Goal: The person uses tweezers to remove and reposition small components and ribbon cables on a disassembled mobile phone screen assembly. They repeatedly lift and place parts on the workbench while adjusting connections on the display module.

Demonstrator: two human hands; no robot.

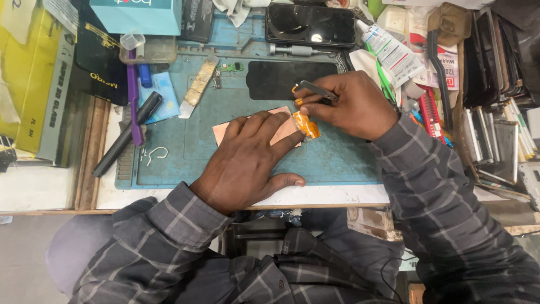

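My left hand (250, 160) lies flat on a copper-coloured panel (281, 130) on the blue work mat (185, 146), fingers spread, pressing it down. An orange flex cable (306, 125) sticks out from the panel's right edge. My right hand (349, 104) grips metal tweezers (318, 91), whose tips point down-left at the cable's end. Much of the panel is hidden under my left hand.
A black screen panel (281, 76) lies on the mat behind the hands; a phone (309, 25) and a screwdriver (295, 50) lie further back. A black pen (126, 135), purple tool, glue tube (391, 53) and stacked parts at right (495, 129) crowd the bench.
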